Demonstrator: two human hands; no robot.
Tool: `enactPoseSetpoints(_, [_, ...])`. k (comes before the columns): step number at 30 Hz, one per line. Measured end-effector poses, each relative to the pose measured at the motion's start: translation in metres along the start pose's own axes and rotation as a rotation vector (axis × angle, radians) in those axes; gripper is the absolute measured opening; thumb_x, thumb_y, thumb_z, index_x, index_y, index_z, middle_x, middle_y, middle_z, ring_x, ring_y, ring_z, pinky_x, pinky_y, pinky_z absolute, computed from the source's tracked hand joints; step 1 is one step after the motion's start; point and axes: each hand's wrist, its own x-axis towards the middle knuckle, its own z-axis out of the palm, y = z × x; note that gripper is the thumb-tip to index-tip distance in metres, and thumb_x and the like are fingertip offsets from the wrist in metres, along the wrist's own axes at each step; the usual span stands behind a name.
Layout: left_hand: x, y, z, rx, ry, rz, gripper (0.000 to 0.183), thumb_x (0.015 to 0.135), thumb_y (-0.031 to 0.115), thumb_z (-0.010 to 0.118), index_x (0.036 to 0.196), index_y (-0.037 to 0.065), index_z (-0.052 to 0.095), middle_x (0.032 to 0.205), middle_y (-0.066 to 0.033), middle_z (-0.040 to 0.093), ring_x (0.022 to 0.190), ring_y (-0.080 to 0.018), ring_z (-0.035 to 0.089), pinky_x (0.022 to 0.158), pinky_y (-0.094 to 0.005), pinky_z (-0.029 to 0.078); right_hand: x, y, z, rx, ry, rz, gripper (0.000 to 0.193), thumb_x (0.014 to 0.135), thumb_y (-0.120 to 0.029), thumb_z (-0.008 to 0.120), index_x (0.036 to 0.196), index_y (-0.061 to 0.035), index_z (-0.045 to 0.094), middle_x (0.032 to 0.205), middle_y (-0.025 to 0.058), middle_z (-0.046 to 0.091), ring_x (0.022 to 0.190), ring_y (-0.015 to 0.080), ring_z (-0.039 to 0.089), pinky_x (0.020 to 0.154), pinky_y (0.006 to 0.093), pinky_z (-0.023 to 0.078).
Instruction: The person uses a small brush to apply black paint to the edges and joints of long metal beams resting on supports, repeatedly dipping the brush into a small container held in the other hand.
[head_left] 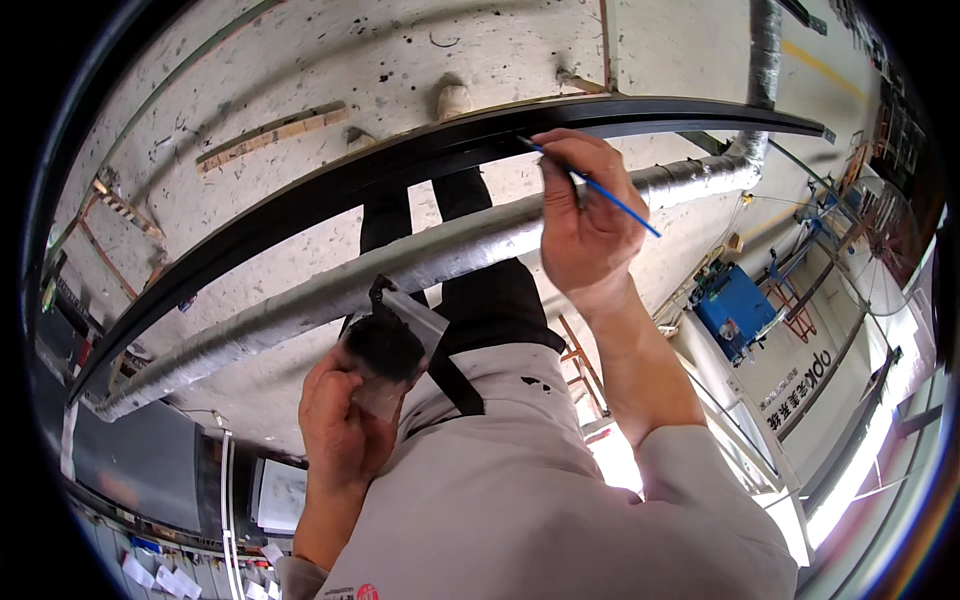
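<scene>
Pinched in my right hand (595, 215) is a thin paintbrush with a blue handle (625, 207). Its dark tip touches or hovers just over a long black beam (420, 148) that crosses in front of me; I cannot tell which. My left hand (345, 415) is wrapped round a translucent plastic cup (380, 398) with black paint (384, 348) inside. A flat, pale scraper-like piece (418, 318) with a black-smeared end leans over the cup's rim. The cup is close to my body, below the beam.
A silver foil-wrapped pipe (470, 245) runs beneath the beam, across my legs. Wooden strips (270, 135) lie on the paint-spotted floor (300, 60). To the right stand a blue machine (735, 312) and a large fan (872, 245). A dark panel (135, 455) is at the lower left.
</scene>
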Motion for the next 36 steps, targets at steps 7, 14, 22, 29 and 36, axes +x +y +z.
enactPoseSetpoints(7, [0.004, -0.008, 0.016, 0.038, -0.023, -0.004, 0.041, 0.089, 0.014, 0.041, 0.122, -0.002, 0.058, 0.118, -0.0147, 0.064, 0.110, -0.0290, 0.062, 0.100, -0.0489, 0.047, 0.004, 0.027, -0.068, -0.100, 0.120, 0.148, 0.017, 0.088, 0.015, 0.058, 0.104, 0.0066, 0.059, 0.103, 0.0156, 0.066, 0.094, 0.0209, 0.065, 0.085, 0.0296, 0.052])
enactPoseSetpoints(14, [0.003, -0.013, 0.034, 0.170, -0.029, 0.062, 0.039, 0.089, 0.017, 0.047, 0.122, 0.001, 0.059, 0.117, -0.0117, 0.064, 0.111, -0.0271, 0.061, 0.101, -0.0512, 0.047, 0.003, 0.046, -0.094, -0.016, 0.294, 0.175, 0.019, 0.089, 0.013, 0.059, 0.106, 0.0050, 0.060, 0.102, 0.0153, 0.064, 0.094, 0.0216, 0.064, 0.082, 0.0302, 0.053])
enactPoseSetpoints(22, [0.000, -0.024, 0.079, 0.237, -0.086, 0.114, 0.040, 0.089, 0.019, 0.049, 0.124, 0.001, 0.057, 0.119, -0.0127, 0.062, 0.111, -0.0281, 0.061, 0.099, -0.0506, 0.049, 0.011, 0.020, -0.119, -0.165, 0.193, 0.158, 0.018, 0.087, 0.008, 0.063, 0.102, -0.0005, 0.061, 0.097, 0.0138, 0.067, 0.084, 0.0255, 0.067, 0.074, 0.0315, 0.053])
enactPoseSetpoints(29, [-0.005, -0.042, 0.123, 0.294, 0.011, 0.169, 0.043, 0.088, 0.017, 0.049, 0.125, -0.003, 0.055, 0.118, -0.0151, 0.062, 0.109, -0.0305, 0.062, 0.098, -0.0507, 0.051, 0.020, 0.032, -0.154, -0.084, 0.234, 0.170, 0.019, 0.081, 0.006, 0.068, 0.096, -0.0027, 0.060, 0.088, 0.0123, 0.064, 0.079, 0.0331, 0.062, 0.073, 0.0406, 0.049])
enactPoseSetpoints(36, [-0.003, -0.061, 0.152, 0.272, -0.110, 0.228, 0.044, 0.088, 0.019, 0.053, 0.126, -0.004, 0.054, 0.120, -0.0165, 0.061, 0.110, -0.0309, 0.062, 0.096, -0.0497, 0.053, 0.029, 0.052, -0.205, -0.114, 0.278, 0.124, 0.017, 0.086, 0.004, 0.066, 0.100, -0.0037, 0.062, 0.089, 0.0130, 0.067, 0.080, 0.0319, 0.064, 0.070, 0.0372, 0.052])
